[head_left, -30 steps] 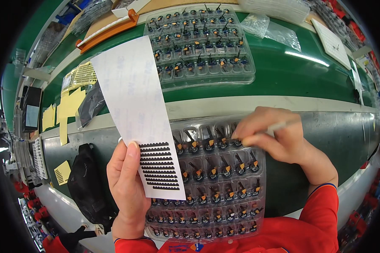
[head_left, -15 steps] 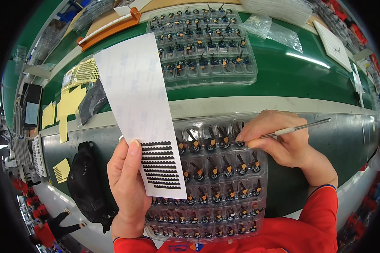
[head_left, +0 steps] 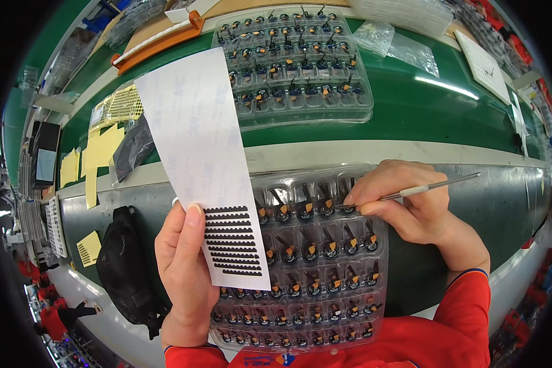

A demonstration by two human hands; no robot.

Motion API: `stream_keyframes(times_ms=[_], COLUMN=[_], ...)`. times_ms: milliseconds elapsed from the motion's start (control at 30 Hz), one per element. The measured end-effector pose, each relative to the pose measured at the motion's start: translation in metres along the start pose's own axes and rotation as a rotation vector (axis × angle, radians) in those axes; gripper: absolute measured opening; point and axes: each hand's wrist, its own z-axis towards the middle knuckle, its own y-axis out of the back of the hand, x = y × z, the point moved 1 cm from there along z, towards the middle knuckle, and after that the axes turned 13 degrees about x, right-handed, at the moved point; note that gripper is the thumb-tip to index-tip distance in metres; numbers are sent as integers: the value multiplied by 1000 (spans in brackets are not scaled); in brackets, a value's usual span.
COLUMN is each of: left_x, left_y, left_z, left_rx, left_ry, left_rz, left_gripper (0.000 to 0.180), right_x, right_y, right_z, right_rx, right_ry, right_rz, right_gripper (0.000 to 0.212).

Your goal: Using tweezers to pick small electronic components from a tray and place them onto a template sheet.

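Bare tabletop (head_left: 472,227) stretches from the 5-row tray's (head_left: 383,254) right edge toward the tabletop's right end; the tray's far edge nears the tabletop's far edge. The left hand (head_left: 187,260) pinches the sheet (head_left: 193,135) over the tray's far left corner; the right hand (head_left: 418,210) grips the tool (head_left: 438,184) at its far right corner.

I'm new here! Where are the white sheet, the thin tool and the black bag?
White sheet (head_left: 203,153), head view: on its blank area.
Thin tool (head_left: 430,186), head view: midway along its visible shaft.
Black bag (head_left: 126,264), head view: on the middle of its body.
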Motion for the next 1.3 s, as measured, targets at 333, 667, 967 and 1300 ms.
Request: stream_keyframes(times_ms=[333, 667, 967, 1300], left_x=[0, 4, 1, -1], left_y=[-3, -6, -11, 0], left_z=[0, 3, 5, -1], left_rx=[-19, -98, -91, 47], left_ry=[-1, -26, -16, 19], left_rz=[3, 87, 43, 7], left_gripper=[28, 27, 26, 27], right_x=[-1, -2, -1, -2], right_y=[1, -2, -7, 0], right_z=[-2, -3, -2, 7], right_rx=[-5, -58, -128, -342], right_ry=[-14, -56, -115, -183], right_rz=[40, 128, 350, 588], right_gripper=[9, 10, 10, 12])
